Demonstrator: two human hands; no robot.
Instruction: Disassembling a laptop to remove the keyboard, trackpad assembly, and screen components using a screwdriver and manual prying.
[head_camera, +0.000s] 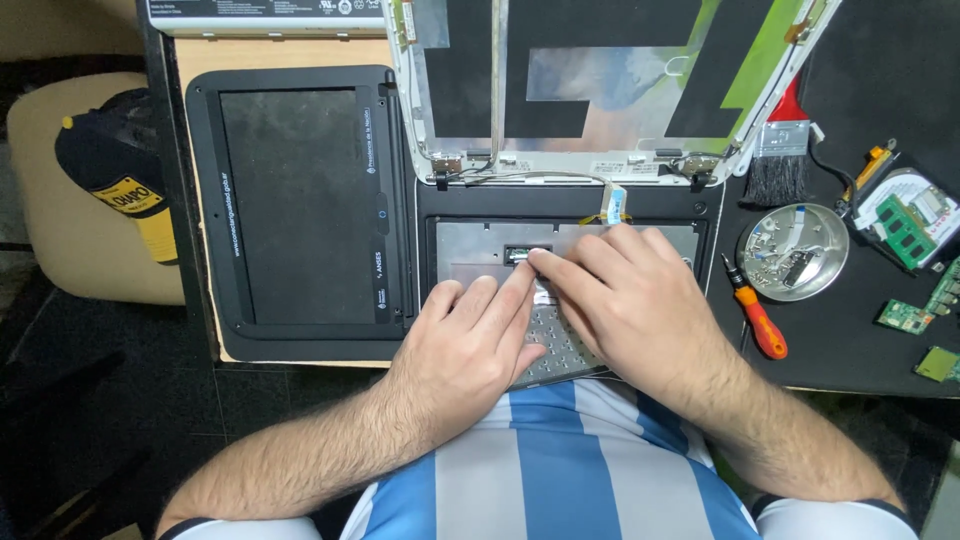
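Pressing both index fingertips onto a small dark connector (521, 254) at the top edge of the laptop base (570, 235), I have my left hand (470, 340) flat on the metal plate with fingers extended, grasping nothing, and my right hand (625, 295) likewise spread, grasping nothing. The connector sits at the twelve o'clock edge of the plate, just below the hinge line.

Condition found: the keyboard is already out of the base and bare metal shows. The display lid (600, 80) stands open at twelve o'clock with its screen panel removed; foil and black tape are exposed. A black screen bezel (300, 200) lies detached at nine o'clock on the desk (850, 340). A short flat ribbon cable (614, 200) hangs loose near the right hinge, its free end unplugged as far as I can judge; the view there is small.

At three o'clock: an orange screwdriver (758, 318), a round metal dish (795, 250) of small parts, a red-handled brush (780, 150), and green circuit boards (905, 230) beyond.

Judgement: disassembly is well advanced; the base plate and its connector remain in place.
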